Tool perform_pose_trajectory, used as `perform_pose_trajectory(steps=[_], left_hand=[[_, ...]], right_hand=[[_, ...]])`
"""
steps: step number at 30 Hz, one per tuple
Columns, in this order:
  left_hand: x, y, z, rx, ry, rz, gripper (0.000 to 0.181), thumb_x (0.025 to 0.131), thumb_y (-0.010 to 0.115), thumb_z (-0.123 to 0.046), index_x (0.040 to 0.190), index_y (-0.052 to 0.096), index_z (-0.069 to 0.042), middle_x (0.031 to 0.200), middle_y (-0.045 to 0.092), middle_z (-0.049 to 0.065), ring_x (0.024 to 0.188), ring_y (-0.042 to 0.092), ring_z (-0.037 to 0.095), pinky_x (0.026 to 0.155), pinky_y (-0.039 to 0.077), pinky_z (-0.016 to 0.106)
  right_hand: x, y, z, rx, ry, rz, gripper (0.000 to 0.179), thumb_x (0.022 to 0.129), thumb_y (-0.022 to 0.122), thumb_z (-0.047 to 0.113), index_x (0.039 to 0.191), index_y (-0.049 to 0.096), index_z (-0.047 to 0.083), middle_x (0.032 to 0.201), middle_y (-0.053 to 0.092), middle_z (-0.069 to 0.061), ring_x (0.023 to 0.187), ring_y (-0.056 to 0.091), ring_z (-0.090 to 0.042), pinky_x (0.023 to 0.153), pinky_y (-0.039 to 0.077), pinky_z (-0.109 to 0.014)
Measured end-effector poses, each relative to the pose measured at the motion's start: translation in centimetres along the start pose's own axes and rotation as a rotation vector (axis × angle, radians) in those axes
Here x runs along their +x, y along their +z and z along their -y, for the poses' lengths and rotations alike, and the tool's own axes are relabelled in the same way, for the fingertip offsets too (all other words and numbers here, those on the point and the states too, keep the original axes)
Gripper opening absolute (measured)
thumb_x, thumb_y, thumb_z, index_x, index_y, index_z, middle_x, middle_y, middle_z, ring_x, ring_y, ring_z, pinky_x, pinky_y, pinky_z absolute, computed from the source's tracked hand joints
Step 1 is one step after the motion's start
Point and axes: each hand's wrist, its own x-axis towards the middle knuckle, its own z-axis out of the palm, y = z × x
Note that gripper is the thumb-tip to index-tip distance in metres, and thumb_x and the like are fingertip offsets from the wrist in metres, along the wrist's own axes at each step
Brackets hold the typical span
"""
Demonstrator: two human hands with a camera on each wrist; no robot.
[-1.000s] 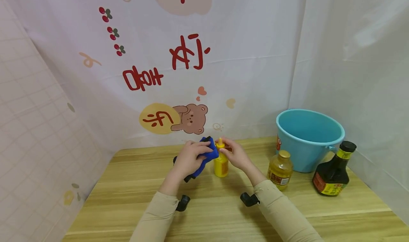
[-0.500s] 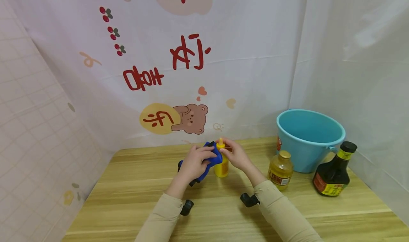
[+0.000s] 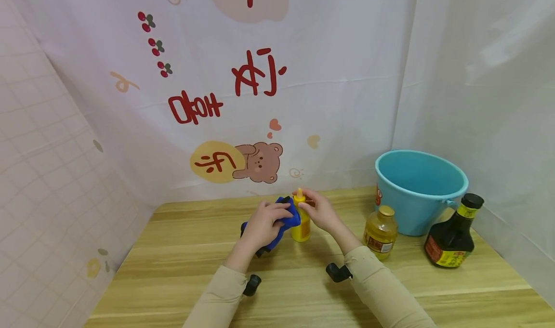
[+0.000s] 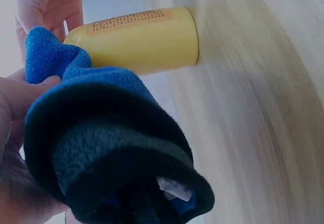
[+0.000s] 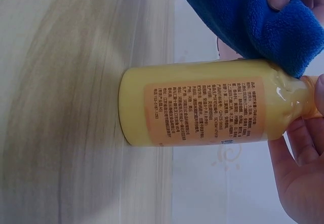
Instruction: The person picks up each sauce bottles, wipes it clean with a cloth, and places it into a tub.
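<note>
My left hand (image 3: 262,226) grips a blue cloth (image 3: 289,218) with black edging, bunched and folded over. The cloth (image 5: 258,21) lies against the shoulder of a yellow squeeze bottle (image 3: 301,229) in the right wrist view. The bottle stands upright on the wooden table, its pointed nozzle on top. With thumb and fingers my right hand (image 3: 321,211) pinches the bottle's neck just under the nozzle. In the left wrist view the cloth (image 4: 116,82) covers part of the bottle's side (image 4: 147,39). A printed orange label (image 5: 207,110) faces the right wrist camera.
To the right stand a jar of yellow liquid (image 3: 380,234) with a gold lid and a dark sauce bottle (image 3: 451,234) with a black cap. Behind them is a light blue bucket (image 3: 396,207). A white printed curtain (image 3: 338,125) hangs at the table's back edge.
My left hand and the cloth have shifted right and slightly down, the cloth now overlapping the bottle's upper side. My right hand stays on the bottle's neck.
</note>
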Motion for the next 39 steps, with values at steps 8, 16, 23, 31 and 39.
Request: perform_pose_trajectory(steps=[8,16,23,31,39], left_hand=[[-0.4,0.4,0.6,-0.056,-0.010,-0.003,0.029,0.087,0.072,0.003,0.107,0.077,-0.017,0.130,0.065,0.001,0.110,0.057,0.031,0.094,0.049,0.046],[-0.7,0.7,1.2,-0.087,-0.004,-0.005,0.027,0.087,0.072,0.003,0.107,0.077,-0.014,0.129,0.065,0.004,0.117,0.056,0.033,0.098,0.046,0.049],[-1.0,1.0,1.5,-0.125,-0.034,-0.001,0.025,0.087,0.072,0.002,0.107,0.076,-0.012,0.129,0.066,0.004,0.116,0.056,0.033,0.097,0.046,0.049],[-1.8,2.1,2.0,-0.101,-0.015,0.072,0.026,0.085,0.073,0.003,0.106,0.077,-0.011,0.124,0.068,0.006,0.117,0.060,0.030,0.097,0.044,0.047],[-1.3,2.9,2.2,0.007,-0.019,0.184,0.025,0.087,0.071,0.002,0.105,0.078,-0.012,0.121,0.069,0.005,0.115,0.063,0.025,0.097,0.044,0.045]], right_hand=[[0.0,0.2,-0.2,0.000,-0.015,-0.008,0.029,0.097,0.059,0.003,0.126,0.063,0.001,0.122,0.065,-0.014,0.113,0.061,-0.032,0.098,0.048,-0.048],[0.0,0.2,-0.2,0.002,-0.003,-0.004,0.029,0.098,0.059,0.004,0.127,0.063,0.002,0.123,0.065,-0.014,0.114,0.061,-0.031,0.098,0.048,-0.047],[0.0,0.2,-0.1,0.013,-0.010,-0.008,0.030,0.097,0.059,0.004,0.127,0.062,-0.001,0.122,0.065,-0.015,0.111,0.062,-0.031,0.097,0.049,-0.049],[0.0,0.3,0.0,-0.001,0.001,-0.013,0.029,0.098,0.059,0.004,0.127,0.063,0.002,0.123,0.065,-0.014,0.111,0.062,-0.031,0.097,0.049,-0.050],[0.0,0.2,0.0,-0.013,0.009,-0.029,0.030,0.098,0.059,0.005,0.128,0.064,0.006,0.123,0.065,-0.012,0.111,0.062,-0.031,0.097,0.049,-0.049]])
